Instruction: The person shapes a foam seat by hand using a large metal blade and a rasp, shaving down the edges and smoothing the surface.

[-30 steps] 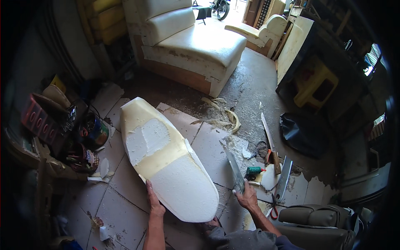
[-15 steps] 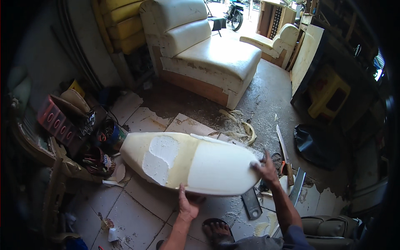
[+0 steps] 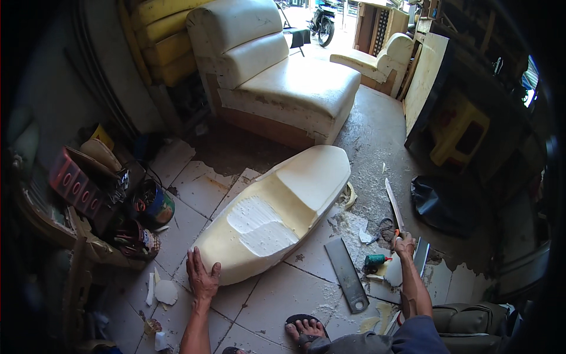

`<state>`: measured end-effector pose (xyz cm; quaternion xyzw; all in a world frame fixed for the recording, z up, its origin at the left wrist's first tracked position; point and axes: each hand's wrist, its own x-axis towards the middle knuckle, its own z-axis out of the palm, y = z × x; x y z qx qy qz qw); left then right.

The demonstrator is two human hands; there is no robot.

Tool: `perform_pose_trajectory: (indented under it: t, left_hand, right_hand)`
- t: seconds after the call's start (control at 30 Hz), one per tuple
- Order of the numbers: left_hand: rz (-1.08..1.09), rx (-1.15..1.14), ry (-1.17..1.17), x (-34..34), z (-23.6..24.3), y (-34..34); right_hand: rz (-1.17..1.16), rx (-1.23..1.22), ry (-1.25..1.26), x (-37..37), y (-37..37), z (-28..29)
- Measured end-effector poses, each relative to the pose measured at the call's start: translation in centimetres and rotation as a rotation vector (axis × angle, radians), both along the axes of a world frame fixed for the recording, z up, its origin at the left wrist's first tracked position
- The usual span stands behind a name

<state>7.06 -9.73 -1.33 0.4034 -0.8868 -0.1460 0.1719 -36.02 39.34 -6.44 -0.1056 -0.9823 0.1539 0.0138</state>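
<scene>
A long motorcycle seat foam (image 3: 224, 242), cream-coloured with a rough white patch in its dip, lies slantwise on the tiles, its far end toward the sofa. My left hand (image 3: 203, 276) rests on its near left end, fingers spread and open. At the right, my right hand (image 3: 404, 243) is closed round the handle of a long-bladed knife (image 3: 394, 200), whose blade points away from me along the floor. Close to that hand lie a small green bottle (image 3: 375, 260) with a red tip and foam scraps. A flat dark metal bar (image 3: 346, 276) lies between the seat foam and my right arm.
A cream sofa section (image 3: 289, 88) stands beyond the seat foam. Tins of tools (image 3: 152, 203) and a red drawer box (image 3: 76, 183) crowd the left side. Foam crumbs litter the floor. A black bag (image 3: 442, 203) and a yellow stool (image 3: 460, 130) are at the right.
The seat foam has swung round, its right end going away and its left end coming nearer. My left hand has shifted to its near end; my right hand has left it and taken the knife handle.
</scene>
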Motion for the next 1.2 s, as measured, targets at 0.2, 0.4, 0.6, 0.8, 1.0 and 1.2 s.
perform_pose_trajectory:
  t: [0.2, 0.4, 0.6, 0.8, 1.0, 1.2]
  left_hand:
    - [0.024, 0.003, 0.118, -0.1, -1.8, 0.3]
    - [0.016, -0.116, 0.040, 0.4, -0.4, 2.6]
    - [-0.002, 0.022, -0.114, 1.8, 0.9, 6.4]
    - [-0.045, 0.148, -0.230, 1.9, 1.9, 10.0]
    - [-0.025, 0.357, -0.312, 1.1, 3.7, 12.2]
    - [-0.053, 0.454, -0.270, 0.5, 3.8, 13.2]
  right_hand:
    - [0.566, -0.393, 0.355, 8.5, -0.2, -1.2]
    - [0.735, -0.199, -0.161, 18.5, -2.6, -1.3]
    - [0.572, 0.165, -0.252, 22.7, -3.4, -0.8]
    - [0.581, 0.087, -0.447, 21.8, -3.4, -0.6]
    - [0.651, -0.040, -0.293, 21.5, -3.8, -1.1]
    - [0.750, -0.368, -0.091, 23.3, -4.6, -1.1]
